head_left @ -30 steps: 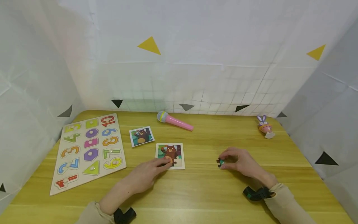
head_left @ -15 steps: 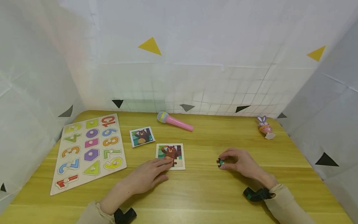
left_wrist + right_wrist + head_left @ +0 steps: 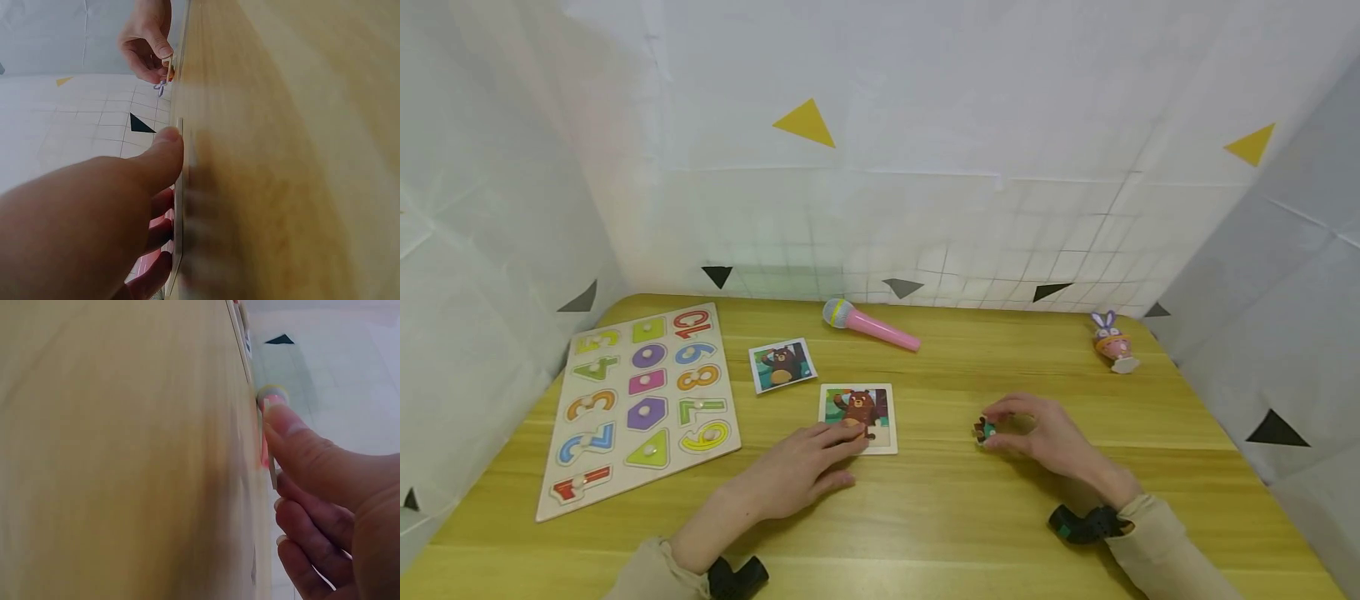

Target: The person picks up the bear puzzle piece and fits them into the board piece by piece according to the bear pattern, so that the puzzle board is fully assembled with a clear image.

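A small square jigsaw board (image 3: 884, 440) with a brown bear picture lies mid-table in the head view. Bare pale backing shows at its lower right corner. My left hand (image 3: 793, 471) rests over its lower left part, fingers extended onto the picture and thumb apart beside the near edge. To the right, my right hand (image 3: 1048, 435) pinches a jigsaw piece (image 3: 987, 430) of green and brown between thumb and fingers. In the right wrist view the piece (image 3: 271, 447) appears edge-on, raised from the tabletop. My fingertips hide part of both the board and the piece.
A bear picture card (image 3: 783, 365) lies behind the board. A pink toy microphone (image 3: 880, 329) is further back. On the left stands a number-and-shape peg board (image 3: 613, 400), lying flat. A rabbit figurine (image 3: 1113, 343) is at the back right. White sheets (image 3: 925, 108) enclose the table.
My right hand has shifted slightly left with the jigsaw piece, which has turned a little. The left thumb has come out sideways; the fingers still rest on the board.
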Demonstrator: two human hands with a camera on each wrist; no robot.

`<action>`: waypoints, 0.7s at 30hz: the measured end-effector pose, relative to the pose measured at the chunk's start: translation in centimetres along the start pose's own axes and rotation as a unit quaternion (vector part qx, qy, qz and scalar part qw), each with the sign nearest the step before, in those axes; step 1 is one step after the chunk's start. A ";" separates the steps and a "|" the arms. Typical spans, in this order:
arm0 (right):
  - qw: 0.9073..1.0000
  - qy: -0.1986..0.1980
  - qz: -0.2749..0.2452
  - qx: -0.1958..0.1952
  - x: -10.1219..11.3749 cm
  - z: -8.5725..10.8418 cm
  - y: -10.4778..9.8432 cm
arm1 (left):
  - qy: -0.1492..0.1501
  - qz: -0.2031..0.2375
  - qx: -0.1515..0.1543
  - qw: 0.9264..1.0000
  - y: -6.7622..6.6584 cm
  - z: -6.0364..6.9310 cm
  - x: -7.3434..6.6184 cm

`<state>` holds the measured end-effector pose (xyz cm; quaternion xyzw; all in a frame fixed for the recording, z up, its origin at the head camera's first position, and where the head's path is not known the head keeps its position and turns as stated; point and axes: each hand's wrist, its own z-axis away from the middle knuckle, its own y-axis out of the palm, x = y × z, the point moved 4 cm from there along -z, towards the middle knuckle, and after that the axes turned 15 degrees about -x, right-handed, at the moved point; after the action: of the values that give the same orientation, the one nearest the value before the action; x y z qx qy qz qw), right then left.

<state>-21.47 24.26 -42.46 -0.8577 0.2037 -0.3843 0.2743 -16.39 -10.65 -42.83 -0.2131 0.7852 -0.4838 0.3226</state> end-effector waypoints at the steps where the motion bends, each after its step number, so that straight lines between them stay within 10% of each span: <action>1: 1.000 -0.004 0.004 -0.003 0.2 -0.1 0.2 | 0.002 -0.001 -0.001 1.000 0.0 0.0 0.0; 21: 0.999 -0.032 -0.019 0.018 3.9 -2.6 4.9 | -0.005 0.005 0.016 1.000 0.0 0.0 -0.3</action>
<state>-21.74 17.50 -41.92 -0.8684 0.1716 -0.3649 0.2887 -16.20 -10.46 -42.72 -0.2066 0.7767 -0.4936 0.3322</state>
